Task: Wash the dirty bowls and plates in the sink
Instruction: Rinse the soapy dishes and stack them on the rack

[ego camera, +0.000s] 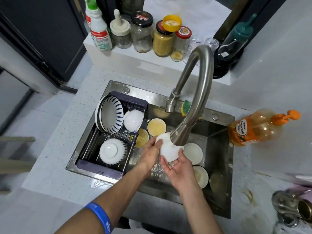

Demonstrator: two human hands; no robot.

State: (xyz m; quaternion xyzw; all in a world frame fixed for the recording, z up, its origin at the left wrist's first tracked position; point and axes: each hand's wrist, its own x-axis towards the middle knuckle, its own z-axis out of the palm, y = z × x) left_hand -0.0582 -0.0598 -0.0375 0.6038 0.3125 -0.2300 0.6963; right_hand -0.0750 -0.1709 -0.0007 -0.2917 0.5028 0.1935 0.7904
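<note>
My left hand [152, 150] and right hand [177, 166] both grip the wet round white ceramic bowl [169, 152] under the curved steel faucet [194, 98]; slippery fingers could drop it onto the dirty plates [193, 152] beside my right hand.

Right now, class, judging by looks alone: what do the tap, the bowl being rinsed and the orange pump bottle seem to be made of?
Tap: brushed metal, probably stainless steel; dull grey sheen, soft highlights.
Bowl, held by the left hand and right hand: glazed ceramic, likely; smooth, opaque, glossy white.
Pump bottle: clear plastic, seemingly; liquid shows through, with an opaque orange pump.
</note>
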